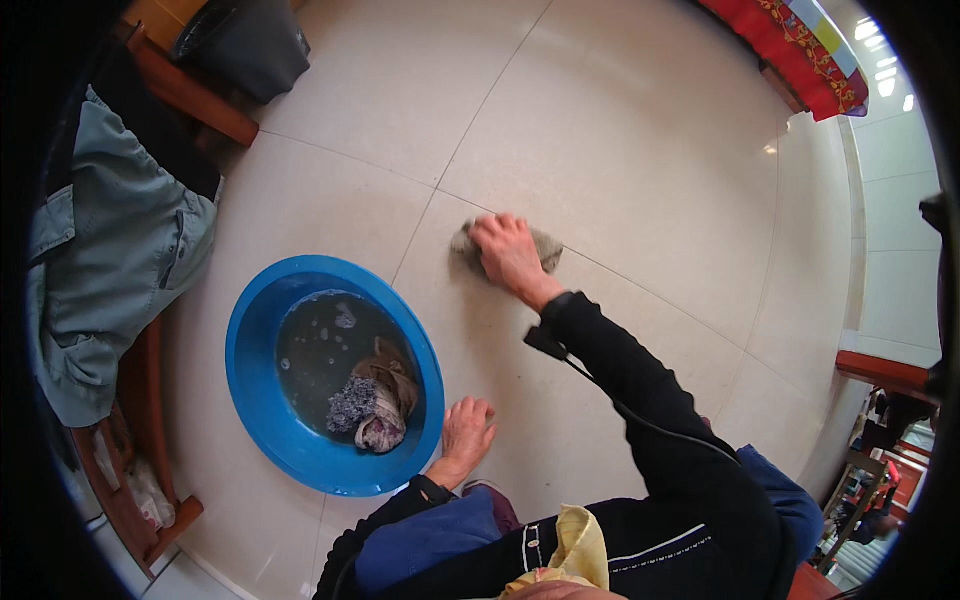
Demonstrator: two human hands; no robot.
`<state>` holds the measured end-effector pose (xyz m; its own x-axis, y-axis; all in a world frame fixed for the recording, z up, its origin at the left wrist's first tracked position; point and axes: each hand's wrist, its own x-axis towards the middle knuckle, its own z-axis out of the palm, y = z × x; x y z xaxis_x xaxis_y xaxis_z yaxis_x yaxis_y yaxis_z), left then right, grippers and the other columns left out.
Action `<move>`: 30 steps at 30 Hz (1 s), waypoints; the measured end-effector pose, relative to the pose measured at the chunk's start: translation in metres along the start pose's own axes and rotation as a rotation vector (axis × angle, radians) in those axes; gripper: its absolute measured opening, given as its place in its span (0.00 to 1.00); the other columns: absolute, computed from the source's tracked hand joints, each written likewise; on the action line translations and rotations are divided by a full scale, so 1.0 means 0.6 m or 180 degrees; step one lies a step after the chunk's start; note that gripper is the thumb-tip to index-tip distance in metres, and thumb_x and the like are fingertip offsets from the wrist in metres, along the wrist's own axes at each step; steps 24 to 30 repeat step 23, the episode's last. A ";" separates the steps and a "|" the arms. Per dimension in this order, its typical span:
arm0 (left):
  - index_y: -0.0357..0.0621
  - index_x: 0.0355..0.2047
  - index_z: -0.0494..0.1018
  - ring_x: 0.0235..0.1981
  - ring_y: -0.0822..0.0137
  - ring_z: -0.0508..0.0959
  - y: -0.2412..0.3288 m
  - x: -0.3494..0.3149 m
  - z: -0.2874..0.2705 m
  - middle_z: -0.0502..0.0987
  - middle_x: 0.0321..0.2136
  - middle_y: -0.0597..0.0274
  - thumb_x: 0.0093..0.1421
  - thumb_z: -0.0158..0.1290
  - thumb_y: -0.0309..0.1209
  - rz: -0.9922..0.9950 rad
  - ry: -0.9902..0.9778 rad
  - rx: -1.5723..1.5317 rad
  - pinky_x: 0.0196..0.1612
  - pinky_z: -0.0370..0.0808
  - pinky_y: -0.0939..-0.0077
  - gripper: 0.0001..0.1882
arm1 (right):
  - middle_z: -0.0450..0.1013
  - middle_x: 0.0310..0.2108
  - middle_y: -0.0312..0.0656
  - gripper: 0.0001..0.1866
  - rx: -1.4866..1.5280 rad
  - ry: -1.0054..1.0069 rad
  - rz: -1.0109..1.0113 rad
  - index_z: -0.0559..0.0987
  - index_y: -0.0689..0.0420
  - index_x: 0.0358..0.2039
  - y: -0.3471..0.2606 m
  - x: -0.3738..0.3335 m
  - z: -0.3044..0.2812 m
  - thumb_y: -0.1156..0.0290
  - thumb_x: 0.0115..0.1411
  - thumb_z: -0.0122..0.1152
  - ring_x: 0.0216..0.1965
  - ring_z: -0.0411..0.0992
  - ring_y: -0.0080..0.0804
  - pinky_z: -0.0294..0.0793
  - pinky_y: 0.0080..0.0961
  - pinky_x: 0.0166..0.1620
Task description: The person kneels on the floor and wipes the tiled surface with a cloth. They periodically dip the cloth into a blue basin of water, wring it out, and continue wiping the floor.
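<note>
My right hand (510, 257) presses a grey-brown cloth (547, 249) against the tiled floor, its fingers bent over the bunched rag. The arm reaches forward from the lower right. Close beside the rim of a blue plastic basin (240, 390), my left hand (466, 436) is held low over the floor with its fingers apart and nothing in them. Cloudy water with some foam (345, 316) fills part of the basin. In it lie a wet brownish cloth (395, 378) and a fuzzy grey-purple bundle (352, 405).
Glossy beige floor tiles (620, 130) spread ahead. At the left, grey-green clothing (125, 260) hangs over wooden furniture (145, 430). A black bin (245, 50) stands at the far left. Red patterned fabric (790, 50) covers something at the far right.
</note>
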<state>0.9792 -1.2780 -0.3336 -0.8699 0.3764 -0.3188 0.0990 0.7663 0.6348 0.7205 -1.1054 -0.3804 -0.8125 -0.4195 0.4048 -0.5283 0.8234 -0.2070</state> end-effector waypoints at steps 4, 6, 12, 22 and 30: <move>0.48 0.35 0.71 0.40 0.55 0.72 -0.002 0.000 -0.001 0.71 0.34 0.60 0.47 0.65 0.29 0.0085 0.0098 0.0023 0.42 0.66 0.60 0.17 | 0.72 0.38 0.39 0.10 -0.0207 -0.0149 0.0043 0.78 0.53 0.36 0.063 0.020 -0.029 0.73 0.51 0.55 0.42 0.69 0.39 0.66 0.35 0.44; 0.48 0.35 0.71 0.41 0.55 0.72 -0.003 -0.005 0.007 0.71 0.34 0.60 0.47 0.65 0.29 0.0069 0.0145 -0.0055 0.42 0.66 0.60 0.17 | 0.72 0.39 0.40 0.09 -0.0257 0.0168 0.0666 0.78 0.53 0.34 0.100 0.062 -0.013 0.74 0.51 0.55 0.41 0.69 0.41 0.66 0.37 0.44; 0.48 0.36 0.71 0.41 0.55 0.72 0.003 0.001 -0.003 0.71 0.35 0.60 0.46 0.65 0.28 -0.0002 0.0012 -0.0104 0.43 0.67 0.60 0.18 | 0.72 0.42 0.38 0.13 0.0477 -0.0350 -0.0277 0.79 0.49 0.39 0.046 -0.014 -0.039 0.73 0.51 0.56 0.45 0.68 0.40 0.66 0.36 0.46; 0.49 0.35 0.71 0.41 0.54 0.73 -0.005 0.002 0.003 0.71 0.34 0.58 0.46 0.66 0.29 -0.0072 -0.0054 -0.0071 0.43 0.67 0.59 0.17 | 0.71 0.47 0.32 0.21 0.0953 -0.0889 -0.0175 0.79 0.47 0.41 -0.008 -0.071 -0.045 0.77 0.43 0.61 0.52 0.67 0.37 0.64 0.36 0.52; 0.50 0.35 0.71 0.41 0.54 0.73 -0.006 0.003 0.003 0.71 0.35 0.58 0.46 0.65 0.29 -0.0111 -0.0103 -0.0064 0.44 0.66 0.59 0.16 | 0.71 0.48 0.33 0.26 0.1160 -0.1465 -0.0008 0.78 0.46 0.45 0.014 -0.077 -0.056 0.75 0.42 0.65 0.53 0.66 0.36 0.63 0.39 0.55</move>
